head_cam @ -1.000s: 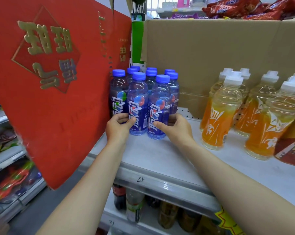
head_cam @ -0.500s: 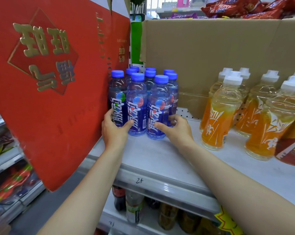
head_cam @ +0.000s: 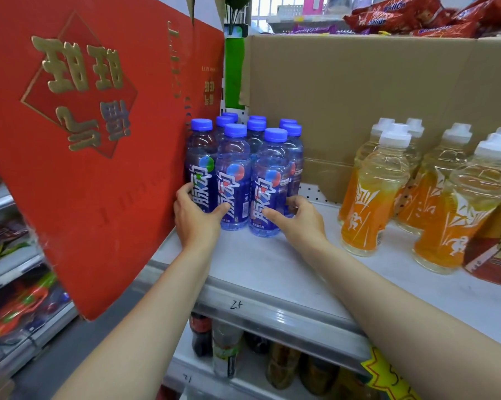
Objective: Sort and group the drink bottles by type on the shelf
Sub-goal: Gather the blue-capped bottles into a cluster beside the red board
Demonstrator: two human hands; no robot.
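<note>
Several blue-capped bottles with blue labels point(head_cam: 234, 180) stand packed together at the left end of the white shelf point(head_cam: 272, 272). My left hand point(head_cam: 196, 217) grips the base of the leftmost front bottle point(head_cam: 200, 171), fingers behind it and thumb across the front. My right hand point(head_cam: 296, 219) wraps around the right side of the cluster, fingers curled behind the right front bottle point(head_cam: 269, 186), thumb on its label. To the right, several orange drink bottles with white caps point(head_cam: 373, 192) stand in a loose group.
A large red gift box with gold characters point(head_cam: 79, 145) leans close against the left of the blue bottles. A cardboard box point(head_cam: 373, 96) forms the back wall, snack packets on top. A red-labelled bottle point(head_cam: 494, 255) sits far right. More bottles stand on the shelf below point(head_cam: 226, 350).
My left hand has slid further around the leftmost bottle's base, its thumb now across the front. The blue cluster sits slightly tighter. My right hand stays on the right side.
</note>
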